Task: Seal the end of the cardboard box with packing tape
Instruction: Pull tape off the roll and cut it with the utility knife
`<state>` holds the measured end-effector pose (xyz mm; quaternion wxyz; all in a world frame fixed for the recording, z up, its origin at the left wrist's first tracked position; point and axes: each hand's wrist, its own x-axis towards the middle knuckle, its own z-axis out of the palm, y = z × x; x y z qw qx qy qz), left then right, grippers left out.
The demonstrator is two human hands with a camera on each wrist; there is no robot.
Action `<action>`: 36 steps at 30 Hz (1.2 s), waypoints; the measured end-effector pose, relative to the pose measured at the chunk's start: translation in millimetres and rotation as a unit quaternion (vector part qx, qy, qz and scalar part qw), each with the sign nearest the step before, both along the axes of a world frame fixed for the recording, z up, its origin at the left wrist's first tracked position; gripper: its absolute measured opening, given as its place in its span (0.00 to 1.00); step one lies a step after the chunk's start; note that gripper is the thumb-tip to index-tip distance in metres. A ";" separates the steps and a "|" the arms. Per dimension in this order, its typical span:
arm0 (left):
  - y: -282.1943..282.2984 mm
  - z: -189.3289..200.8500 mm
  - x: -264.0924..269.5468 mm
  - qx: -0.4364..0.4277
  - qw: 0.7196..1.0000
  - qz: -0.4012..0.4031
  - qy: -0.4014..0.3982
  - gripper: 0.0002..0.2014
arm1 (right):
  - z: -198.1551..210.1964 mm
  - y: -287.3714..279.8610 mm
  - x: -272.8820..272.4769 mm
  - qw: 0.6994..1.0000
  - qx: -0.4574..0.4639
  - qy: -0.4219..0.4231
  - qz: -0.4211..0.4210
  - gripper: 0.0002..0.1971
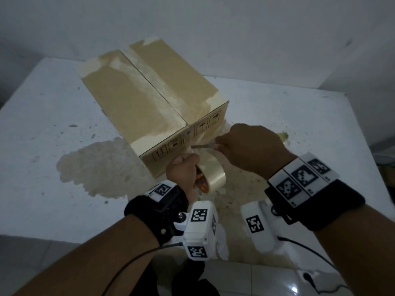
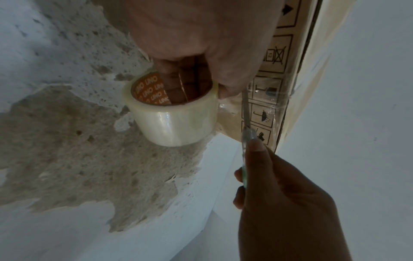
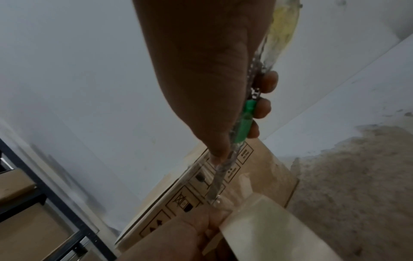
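Note:
A brown cardboard box (image 1: 149, 97) lies on the white table (image 1: 42, 107), its near end face printed with handling symbols. My left hand (image 1: 183, 169) grips a roll of clear packing tape (image 1: 213, 174) with fingers through the core (image 2: 156, 91), just below that end face. A clear strip (image 2: 270, 100) runs from the roll onto the box (image 2: 277, 53). My right hand (image 1: 250, 146) grips a utility knife (image 3: 242, 123) with a green slider. Its blade (image 1: 201, 146) points left, its tip at the strip by my left thumb (image 3: 214, 215).
The tabletop has worn brown patches (image 1: 100, 167) around and in front of the box. A white wall (image 1: 213, 22) rises close behind. A dark metal shelf (image 3: 55, 203) with boxes stands beside the table. Tiled floor and a cable (image 1: 310, 280) lie below the near edge.

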<state>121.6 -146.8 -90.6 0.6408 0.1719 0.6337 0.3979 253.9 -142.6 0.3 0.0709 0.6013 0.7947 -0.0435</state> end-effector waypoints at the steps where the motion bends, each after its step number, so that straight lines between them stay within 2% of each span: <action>1: 0.0 0.1 0.0 -0.001 1.000 0.000 0.002 0.08 | -0.9 0.7 1.0 1.000 0.002 0.000 0.003 0.18; 10: 3.1 2.2 -2.3 -0.011 1.000 -0.002 0.014 0.09 | -2.9 2.7 2.4 1.000 0.002 0.018 0.005 0.16; 19: 3.1 4.4 -4.0 -0.009 1.000 -0.012 0.015 0.09 | -0.3 4.8 1.6 1.000 0.002 0.011 0.010 0.19; 26: 2.3 5.7 -8.2 -0.013 0.999 -0.032 -0.006 0.07 | 0.7 7.9 3.3 1.000 -0.006 -0.001 0.000 0.19; 30: 6.4 4.7 -9.5 -0.020 0.999 -0.042 0.027 0.10 | -1.3 5.1 -1.6 1.000 0.020 -0.012 0.010 0.17; 36: 9.3 3.7 -9.8 -0.026 0.999 -0.041 0.024 0.10 | -3.6 5.7 -6.3 0.999 0.032 -0.020 0.000 0.15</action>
